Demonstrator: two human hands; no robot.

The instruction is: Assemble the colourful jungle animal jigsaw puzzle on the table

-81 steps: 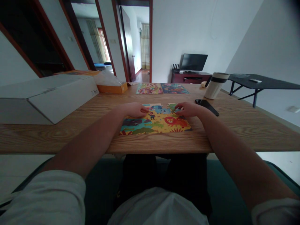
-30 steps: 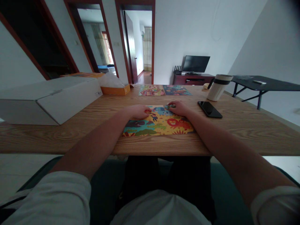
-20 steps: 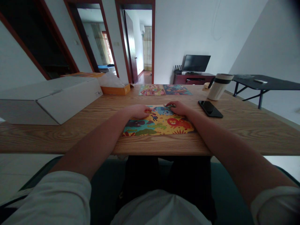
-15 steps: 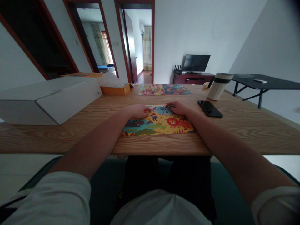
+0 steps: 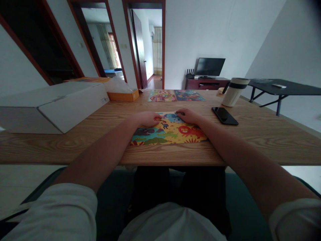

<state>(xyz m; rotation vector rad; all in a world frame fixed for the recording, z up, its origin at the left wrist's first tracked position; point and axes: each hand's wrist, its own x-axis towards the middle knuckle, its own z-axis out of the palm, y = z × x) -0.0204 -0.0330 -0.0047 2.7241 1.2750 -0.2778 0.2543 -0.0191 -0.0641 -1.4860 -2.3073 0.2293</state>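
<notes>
A colourful jungle-animal jigsaw puzzle (image 5: 169,133) lies flat on the wooden table, with a red lion and a dark hippo showing. My left hand (image 5: 146,119) rests on its upper left part, fingertips beside a small red patch. My right hand (image 5: 188,115) lies on its top edge, fingertips pinched over a small piece that they mostly hide. Part of the puzzle's top row is under both hands. Whether my left hand grips anything is hidden.
Two more puzzles (image 5: 176,96) lie at the table's far end. A black smartphone (image 5: 224,116) and a white tumbler (image 5: 234,92) stand right; a large white box (image 5: 54,107) and an orange tissue box (image 5: 122,95) stand left. The near table edge (image 5: 173,164) runs across my lap.
My right hand has slid slightly left along the puzzle's top edge, and the green piece under it is less visible. My left hand has barely moved. The view has levelled since the oldest frame.
</notes>
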